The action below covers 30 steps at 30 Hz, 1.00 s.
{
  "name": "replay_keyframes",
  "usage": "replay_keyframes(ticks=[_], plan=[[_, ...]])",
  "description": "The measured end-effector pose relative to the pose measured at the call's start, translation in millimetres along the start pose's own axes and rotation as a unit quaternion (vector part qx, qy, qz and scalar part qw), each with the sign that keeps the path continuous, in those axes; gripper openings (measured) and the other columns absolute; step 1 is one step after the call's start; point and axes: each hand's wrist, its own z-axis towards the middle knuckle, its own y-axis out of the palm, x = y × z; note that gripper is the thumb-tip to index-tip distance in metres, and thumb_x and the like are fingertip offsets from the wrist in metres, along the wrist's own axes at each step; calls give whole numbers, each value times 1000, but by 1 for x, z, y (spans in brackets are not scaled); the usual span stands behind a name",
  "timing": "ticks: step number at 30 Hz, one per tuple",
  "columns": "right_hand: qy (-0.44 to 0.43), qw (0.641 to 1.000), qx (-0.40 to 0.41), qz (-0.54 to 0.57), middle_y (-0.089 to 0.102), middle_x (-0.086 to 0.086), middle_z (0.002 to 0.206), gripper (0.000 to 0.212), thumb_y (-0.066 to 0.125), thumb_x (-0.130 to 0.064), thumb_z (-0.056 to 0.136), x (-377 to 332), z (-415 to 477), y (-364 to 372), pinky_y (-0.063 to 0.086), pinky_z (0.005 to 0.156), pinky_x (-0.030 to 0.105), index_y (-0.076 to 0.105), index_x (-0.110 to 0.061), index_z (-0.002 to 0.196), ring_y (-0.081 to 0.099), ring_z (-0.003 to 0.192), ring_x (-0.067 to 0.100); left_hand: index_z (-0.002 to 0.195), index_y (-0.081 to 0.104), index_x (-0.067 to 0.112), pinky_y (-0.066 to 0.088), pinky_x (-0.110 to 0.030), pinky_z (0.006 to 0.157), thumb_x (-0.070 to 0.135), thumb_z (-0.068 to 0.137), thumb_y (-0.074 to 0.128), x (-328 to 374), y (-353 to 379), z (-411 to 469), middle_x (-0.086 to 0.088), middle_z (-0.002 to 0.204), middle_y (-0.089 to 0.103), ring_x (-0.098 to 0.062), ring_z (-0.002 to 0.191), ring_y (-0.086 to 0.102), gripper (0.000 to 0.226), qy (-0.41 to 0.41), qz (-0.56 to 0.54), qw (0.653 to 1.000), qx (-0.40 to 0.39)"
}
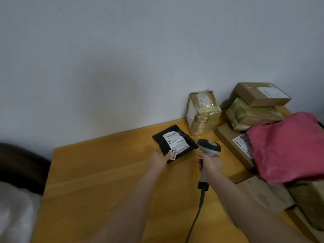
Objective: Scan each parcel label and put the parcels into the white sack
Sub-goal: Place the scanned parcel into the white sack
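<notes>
A small black parcel (175, 143) with a white label lies on the wooden table (98, 172) near the wall. My left hand (160, 159) holds its near corner, thumb on top by the label's lower edge. My right hand (209, 163) grips the handle of a grey and black barcode scanner (208, 148), whose head points toward the parcel's right side. The scanner's cable runs down toward me. A white sack (14, 211) shows at the lower left, beside the table.
Parcels are piled at the right: a taped brown box (201, 113) by the wall, stacked cardboard boxes (259, 95), a flat labelled box (235, 146) and a pink bag (289, 148). A dark rounded object (21, 165) sits left of the table.
</notes>
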Motion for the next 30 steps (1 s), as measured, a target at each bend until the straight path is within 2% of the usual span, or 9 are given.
replay_keyframes(ticks=[5, 10, 12, 15, 17, 19, 23, 28, 30], plan=[[1, 999, -39, -8, 58, 9, 61, 19, 66, -10, 87, 2, 24, 4, 42, 50, 27, 60, -6, 70, 50, 49, 16, 143, 29, 0, 50, -38, 92, 21, 83, 74, 3, 36, 33, -17, 138, 45, -34, 122, 50, 78, -135, -234, 963, 23], [-3, 997, -74, -15, 61, 8, 63, 12, 68, -10, 86, 4, 31, 10, 44, 49, 24, 62, -5, 77, 53, 50, 14, 134, 49, 3, 51, -36, 85, 4, 88, 64, -6, 35, 40, -16, 126, 59, -31, 109, 59, 48, -132, -242, 961, 22], [-13, 998, -68, -11, 60, 7, 64, 11, 70, -10, 85, 2, 33, 11, 45, 50, 25, 62, -5, 79, 54, 53, 16, 129, 54, 6, 53, -32, 74, 3, 89, 62, -15, 17, 37, -15, 114, 64, -24, 95, 62, 41, -142, -259, 955, -1], [-13, 998, -68, -7, 61, 7, 74, 16, 75, -15, 82, -1, 30, 16, 52, 72, 36, 62, -8, 89, 60, 73, 23, 119, 60, 6, 54, -34, 78, 5, 89, 63, -26, -24, 30, -10, 98, 67, -22, 89, 63, 31, -136, -275, 950, -59], [0, 997, -80, 3, 65, 8, 94, 27, 77, -17, 81, 0, 20, 23, 52, 91, 45, 62, -11, 101, 61, 94, 29, 115, 61, 6, 53, -37, 85, 4, 89, 62, -28, -51, 21, -12, 98, 68, -23, 90, 64, 26, -116, -297, 944, -86], [10, 995, -93, 22, 65, 9, 105, 31, 78, -16, 81, 4, 4, 31, 48, 98, 49, 61, -11, 106, 60, 103, 31, 110, 61, 6, 53, -38, 84, 3, 90, 59, -30, -75, 10, -13, 99, 69, -24, 91, 64, 20, -92, -316, 937, -118], [4, 989, -135, 59, 70, 12, 100, 21, 75, -9, 82, 9, -36, 53, 53, 91, 47, 66, -6, 101, 66, 94, 30, 108, 61, 3, 57, -31, 72, 1, 90, 57, -40, -119, -14, -13, 98, 71, -24, 92, 66, 19, -49, -284, 941, -175], [-75, 992, -101, 16, 67, 19, 89, 12, 71, 4, 81, 12, -97, 89, 54, 68, 37, 60, -1, 82, 64, 77, 28, 120, 59, 11, 52, -45, 92, 13, 88, 64, -63, -179, -41, -12, 108, 71, -29, 104, 66, 32, 21, -236, 957, -166], [-98, 990, -97, 3, 64, 16, 86, 13, 70, 4, 82, 17, -123, 102, 49, 65, 33, 58, -1, 82, 61, 75, 25, 118, 61, 16, 53, -42, 88, 23, 87, 67, -71, -204, -53, -7, 108, 72, -25, 103, 67, 32, 47, -247, 958, -139]])
